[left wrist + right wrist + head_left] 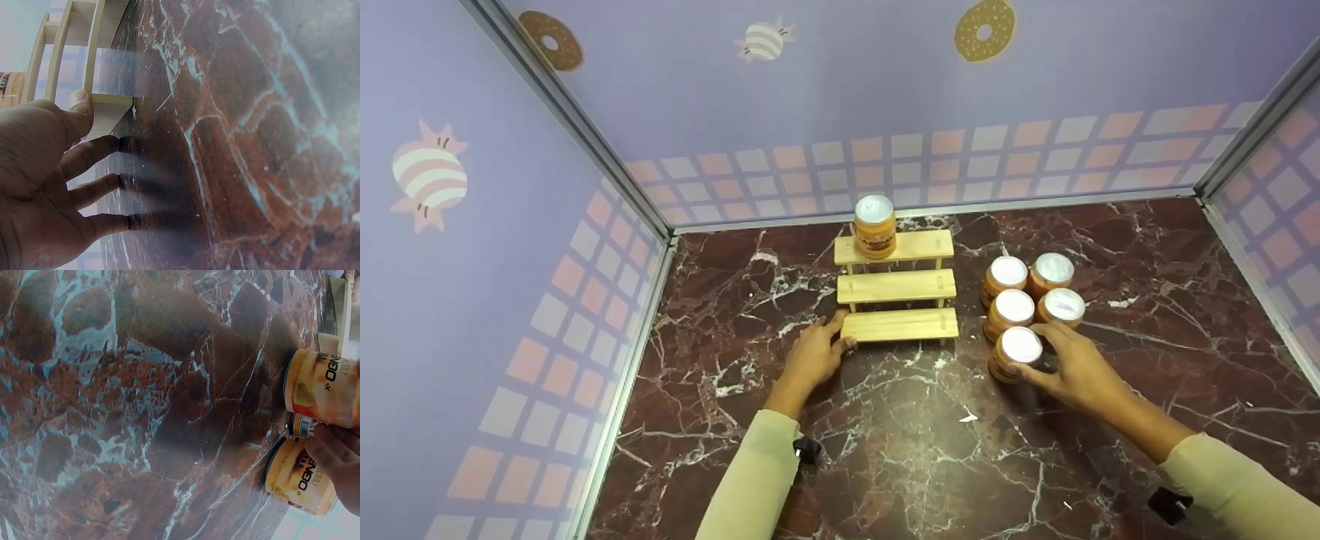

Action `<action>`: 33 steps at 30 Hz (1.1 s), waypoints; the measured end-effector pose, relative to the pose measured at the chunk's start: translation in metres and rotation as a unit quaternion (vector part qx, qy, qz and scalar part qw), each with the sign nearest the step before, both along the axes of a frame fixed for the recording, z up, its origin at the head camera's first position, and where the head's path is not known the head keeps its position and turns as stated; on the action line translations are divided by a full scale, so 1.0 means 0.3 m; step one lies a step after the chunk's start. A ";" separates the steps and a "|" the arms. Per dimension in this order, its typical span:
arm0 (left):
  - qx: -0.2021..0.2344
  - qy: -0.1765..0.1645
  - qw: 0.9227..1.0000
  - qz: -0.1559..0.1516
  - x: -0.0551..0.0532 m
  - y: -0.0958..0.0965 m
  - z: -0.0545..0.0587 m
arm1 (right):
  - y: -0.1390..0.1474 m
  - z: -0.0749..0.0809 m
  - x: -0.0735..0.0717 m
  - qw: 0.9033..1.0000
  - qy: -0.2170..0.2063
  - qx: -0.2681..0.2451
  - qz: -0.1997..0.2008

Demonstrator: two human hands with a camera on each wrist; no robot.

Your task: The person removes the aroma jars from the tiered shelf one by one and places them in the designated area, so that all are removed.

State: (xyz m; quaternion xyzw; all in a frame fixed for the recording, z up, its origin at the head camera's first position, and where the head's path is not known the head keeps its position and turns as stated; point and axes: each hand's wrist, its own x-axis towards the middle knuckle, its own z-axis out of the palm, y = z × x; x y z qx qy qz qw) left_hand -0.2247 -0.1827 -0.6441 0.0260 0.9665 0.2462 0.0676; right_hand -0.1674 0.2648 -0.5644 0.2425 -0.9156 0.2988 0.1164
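A three-step wooden stand (900, 324) stands on the marbled tabletop, one jar (875, 232) with an orange body and pale lid on its top step. My left hand (814, 352) holds the lowest step's left end between thumb and forefinger. In the left wrist view the thumb lies against the wood (112, 100), and the other fingers (93, 194) reach down to the tabletop. My right hand (1072, 365) grips the nearest jar (1020, 349) of a cluster, thumb in front, fingers behind. Two jars (323, 388) show beside the right fingers (337, 447) in the right wrist view.
Several similar jars (1011, 306) stand close together behind the gripped one, right of the stand. Purple printed panels (840, 90) wall the table at the back and both sides. A metal strip (634, 360) edges the tabletop on the left.
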 end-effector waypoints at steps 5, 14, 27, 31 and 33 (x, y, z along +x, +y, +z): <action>-0.002 0.007 1.000 -0.004 0.016 0.002 0.032 | 0.000 -0.005 0.000 1.000 -0.007 0.001 -0.004; 0.013 0.002 1.000 0.001 0.036 0.017 0.083 | 0.006 0.000 -0.007 0.999 -0.039 0.018 -0.009; -0.007 0.011 1.000 -0.001 0.008 -0.001 -0.011 | -0.017 0.095 -0.035 1.000 0.008 0.029 -0.006; 0.003 0.021 1.000 0.008 0.036 0.018 0.037 | -0.055 0.146 -0.066 0.999 0.033 0.007 -0.008; 0.006 0.021 1.000 0.009 0.064 0.037 0.103 | -0.077 0.170 -0.082 0.999 0.028 0.009 -0.013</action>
